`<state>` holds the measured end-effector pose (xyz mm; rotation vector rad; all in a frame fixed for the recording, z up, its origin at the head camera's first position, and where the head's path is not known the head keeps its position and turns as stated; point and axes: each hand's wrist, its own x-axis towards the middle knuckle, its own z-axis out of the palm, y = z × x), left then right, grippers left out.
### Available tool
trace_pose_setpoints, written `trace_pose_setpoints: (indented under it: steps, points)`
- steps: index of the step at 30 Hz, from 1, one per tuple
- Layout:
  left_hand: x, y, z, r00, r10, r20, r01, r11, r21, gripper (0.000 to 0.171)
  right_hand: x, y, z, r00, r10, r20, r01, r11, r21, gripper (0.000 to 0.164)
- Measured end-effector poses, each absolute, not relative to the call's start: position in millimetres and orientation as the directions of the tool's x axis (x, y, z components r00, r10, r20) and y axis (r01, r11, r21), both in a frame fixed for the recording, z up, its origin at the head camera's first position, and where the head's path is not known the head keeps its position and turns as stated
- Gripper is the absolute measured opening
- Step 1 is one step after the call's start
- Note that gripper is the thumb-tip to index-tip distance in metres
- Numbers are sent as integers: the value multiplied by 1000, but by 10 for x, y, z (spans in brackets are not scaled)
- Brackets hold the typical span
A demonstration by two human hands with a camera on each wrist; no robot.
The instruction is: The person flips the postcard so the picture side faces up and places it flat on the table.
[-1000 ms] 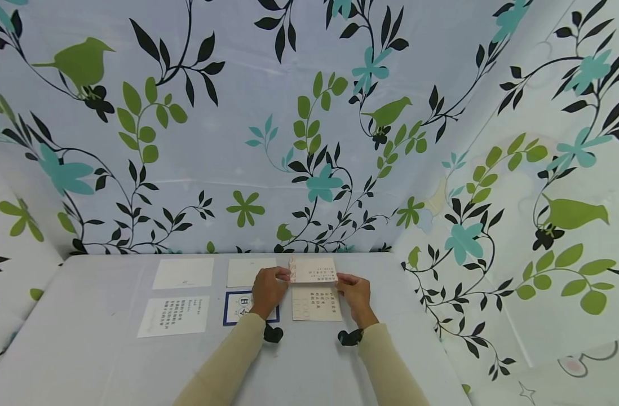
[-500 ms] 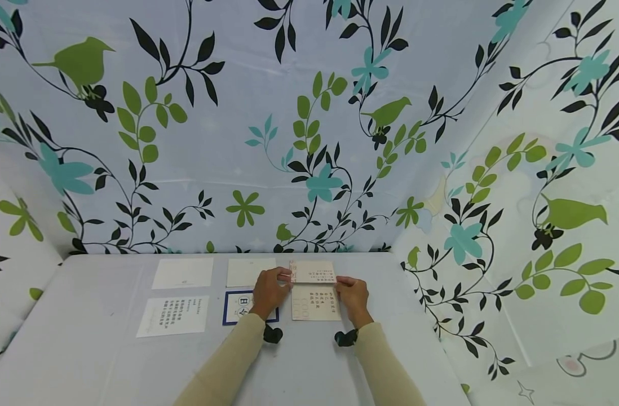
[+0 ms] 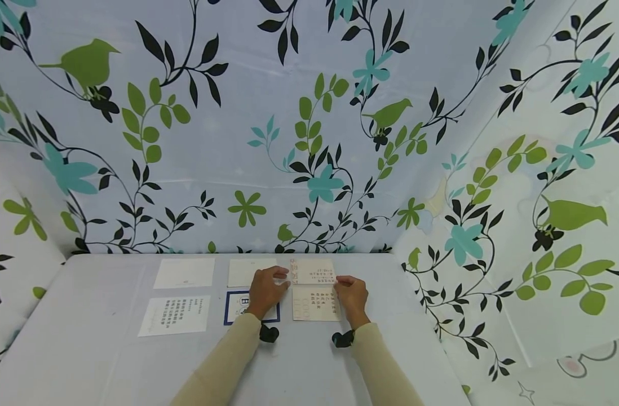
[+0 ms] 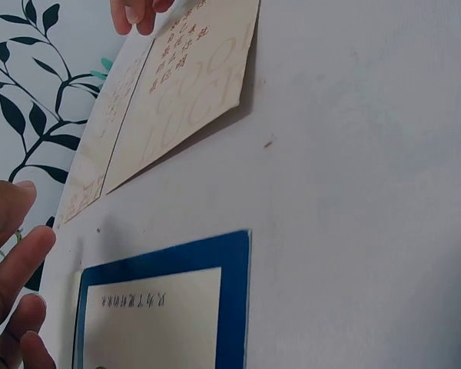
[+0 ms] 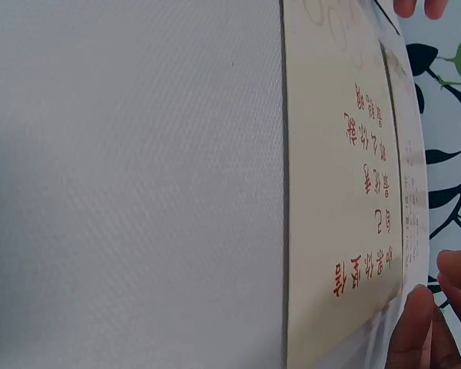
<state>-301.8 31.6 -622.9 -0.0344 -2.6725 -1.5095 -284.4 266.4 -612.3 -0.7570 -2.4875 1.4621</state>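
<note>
Evidently, placing looks done: six cards [image 3: 184, 273] flat on the bench [image 3: 101, 316], upper card [image 3: 312, 272] below centre frame, just above lower card [image 3: 309, 304]; perhaps only squaring left. Left hand [image 3: 267, 290] arches over blue-edged card [image 3: 235, 307], fingers parted, empty; right hand [image 3: 353, 296] loosely bent by the pair's right edge, seemingly gripping nothing.

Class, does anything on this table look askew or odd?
Slightly: the front-left white card is turned, its near edge sloping, whereas the card behind it lies nearly square to the far edge of the table. A small reddish speck marks the table.
</note>
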Motion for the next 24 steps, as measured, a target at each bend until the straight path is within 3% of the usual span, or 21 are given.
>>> trace_pose_setpoints:
  steps: [17, 24]
  points:
    - [-3032, -143, -6135, -990, -72, 121, 65, 527, 847, 31, -2928, 2293, -6085, -907, 405, -111, 259, 331, -907, 24]
    - [-3020, -393, -6170, -991, -75, 107, 50, 541, 840, 32, -2999, 2119, -6107, -922, 368, -118, 240, 306, -921, 36]
